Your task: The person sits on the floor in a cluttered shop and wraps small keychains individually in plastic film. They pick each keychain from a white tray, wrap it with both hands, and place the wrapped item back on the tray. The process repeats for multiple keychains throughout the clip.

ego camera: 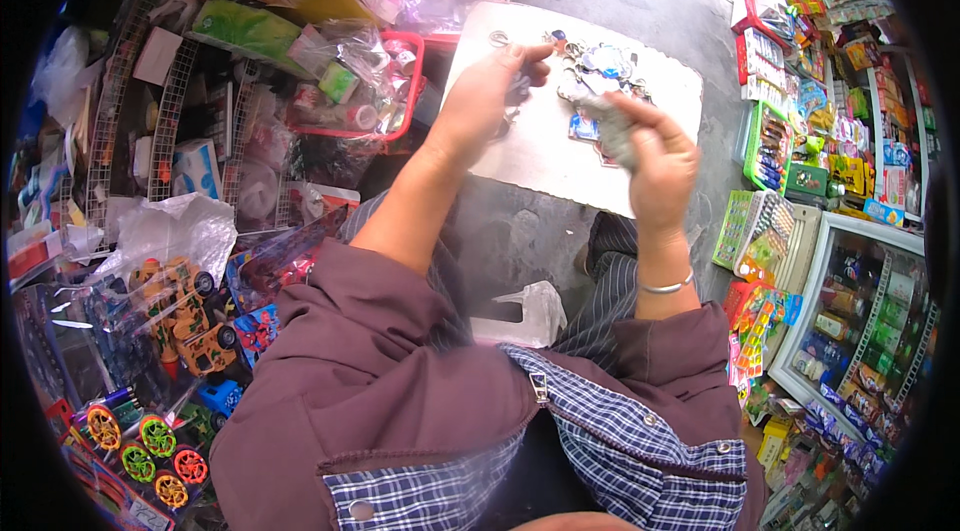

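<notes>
My left hand (476, 107) is over the left part of a pale board (517, 163), its fingers curled around a small item, apparently a keychain (517, 89), mostly hidden by the hand. Pinched in my right hand (664, 167) is a crumpled grey-green cloth (616, 133), blurred at its edges. Just beyond the cloth lies a pile of keychains (600, 65) with metal rings and shiny pendants. One picture pendant (583, 127) in blue and white rests at the near side of the pile. A loose metal ring (499, 38) lies past my left hand.
A red plastic basket (415, 92) with packaged goods stands left of the board. Wire racks (165, 110) and bagged toys (184, 313) crowd the left. Along the right are snack shelves (892, 118) and a glass-fronted cooler (862, 328). A white plastic stool (525, 317) shows between my legs.
</notes>
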Tool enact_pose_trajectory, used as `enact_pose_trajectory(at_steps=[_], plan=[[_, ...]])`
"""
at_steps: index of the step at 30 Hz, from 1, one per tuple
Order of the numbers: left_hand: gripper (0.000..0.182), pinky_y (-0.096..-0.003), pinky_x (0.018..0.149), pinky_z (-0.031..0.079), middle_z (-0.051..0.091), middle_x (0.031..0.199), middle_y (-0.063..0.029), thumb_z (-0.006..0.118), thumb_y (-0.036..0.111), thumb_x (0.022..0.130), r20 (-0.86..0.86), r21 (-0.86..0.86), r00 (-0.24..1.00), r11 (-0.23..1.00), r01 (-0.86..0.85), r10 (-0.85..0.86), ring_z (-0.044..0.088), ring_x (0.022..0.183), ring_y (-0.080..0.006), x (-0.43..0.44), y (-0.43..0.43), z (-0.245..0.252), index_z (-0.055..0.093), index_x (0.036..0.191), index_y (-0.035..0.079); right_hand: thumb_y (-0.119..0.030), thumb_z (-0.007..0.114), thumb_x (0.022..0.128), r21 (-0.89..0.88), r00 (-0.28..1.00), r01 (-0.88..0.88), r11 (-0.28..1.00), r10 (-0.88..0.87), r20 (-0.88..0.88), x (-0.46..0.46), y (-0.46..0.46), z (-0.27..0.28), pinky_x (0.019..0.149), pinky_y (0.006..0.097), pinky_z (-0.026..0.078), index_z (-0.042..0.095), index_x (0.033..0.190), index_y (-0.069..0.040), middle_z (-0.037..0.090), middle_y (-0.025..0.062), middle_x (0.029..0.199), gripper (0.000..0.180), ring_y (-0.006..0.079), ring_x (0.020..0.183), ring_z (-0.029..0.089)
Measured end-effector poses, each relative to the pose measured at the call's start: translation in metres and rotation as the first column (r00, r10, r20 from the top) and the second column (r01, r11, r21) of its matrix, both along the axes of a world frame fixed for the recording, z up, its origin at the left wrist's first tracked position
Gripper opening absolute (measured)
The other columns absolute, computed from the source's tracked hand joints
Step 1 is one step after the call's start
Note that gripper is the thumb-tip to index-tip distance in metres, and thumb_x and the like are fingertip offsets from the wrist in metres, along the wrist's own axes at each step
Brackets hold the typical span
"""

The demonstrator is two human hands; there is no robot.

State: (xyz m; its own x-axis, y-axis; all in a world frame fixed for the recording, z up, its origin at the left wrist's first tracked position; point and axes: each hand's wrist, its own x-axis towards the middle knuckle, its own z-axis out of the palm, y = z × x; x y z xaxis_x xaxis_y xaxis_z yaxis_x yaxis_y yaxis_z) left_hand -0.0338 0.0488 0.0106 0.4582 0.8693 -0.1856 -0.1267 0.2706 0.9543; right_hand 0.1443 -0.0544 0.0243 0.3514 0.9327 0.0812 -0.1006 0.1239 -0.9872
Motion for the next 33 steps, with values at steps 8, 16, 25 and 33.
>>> enact_pose_trajectory(at_steps=[8,16,25,33], plan=[[0.031,-0.0489,0.088,0.037,0.060,0.108,-0.0108,0.056,0.033,0.095,-0.818,0.568,0.380,0.709,0.417,0.432,0.053,0.106,-0.0303,-0.001,-0.007,-0.014,0.067,0.114,0.011,0.005,0.040,0.083,-0.030,0.880,0.201,0.979,-0.194,-0.434,0.052,0.008,-0.004,0.079,0.0321,0.058,0.062,0.107,0.009,0.066,0.0198,0.110,0.033,0.0226,0.093,0.068],[0.049,-0.0486,0.096,0.036,0.053,0.125,-0.0113,0.070,0.033,0.083,-0.774,0.633,0.396,0.605,0.483,0.493,0.048,0.118,-0.0315,0.011,-0.009,-0.019,0.061,0.126,0.011,0.005,0.041,0.082,-0.006,0.855,0.231,0.973,-0.206,-0.477,0.061,0.007,-0.005,0.086,0.0337,0.056,0.063,0.104,0.009,0.067,0.0199,0.107,0.031,0.0231,0.095,0.067],[0.054,-0.0489,0.092,0.041,0.059,0.117,-0.0166,0.074,0.036,0.079,-0.519,0.839,0.659,0.472,0.270,0.545,0.053,0.112,-0.0344,0.087,0.009,-0.034,0.061,0.118,0.001,0.006,0.041,0.082,-0.047,0.845,0.219,0.975,-0.214,-0.490,0.064,-0.002,-0.008,0.075,0.0298,0.058,0.064,0.102,0.007,0.069,0.0174,0.101,0.030,0.0194,0.087,0.068],[0.037,-0.0487,0.095,0.039,0.064,0.105,-0.0102,0.069,0.037,0.081,-0.672,0.707,0.627,0.595,0.383,0.394,0.055,0.109,-0.0321,0.094,0.005,-0.038,0.068,0.109,0.012,0.006,0.041,0.084,-0.053,0.836,0.180,0.982,-0.181,-0.518,0.071,-0.005,-0.008,0.069,0.0291,0.059,0.064,0.102,0.008,0.069,0.0163,0.099,0.029,0.0181,0.082,0.068]])
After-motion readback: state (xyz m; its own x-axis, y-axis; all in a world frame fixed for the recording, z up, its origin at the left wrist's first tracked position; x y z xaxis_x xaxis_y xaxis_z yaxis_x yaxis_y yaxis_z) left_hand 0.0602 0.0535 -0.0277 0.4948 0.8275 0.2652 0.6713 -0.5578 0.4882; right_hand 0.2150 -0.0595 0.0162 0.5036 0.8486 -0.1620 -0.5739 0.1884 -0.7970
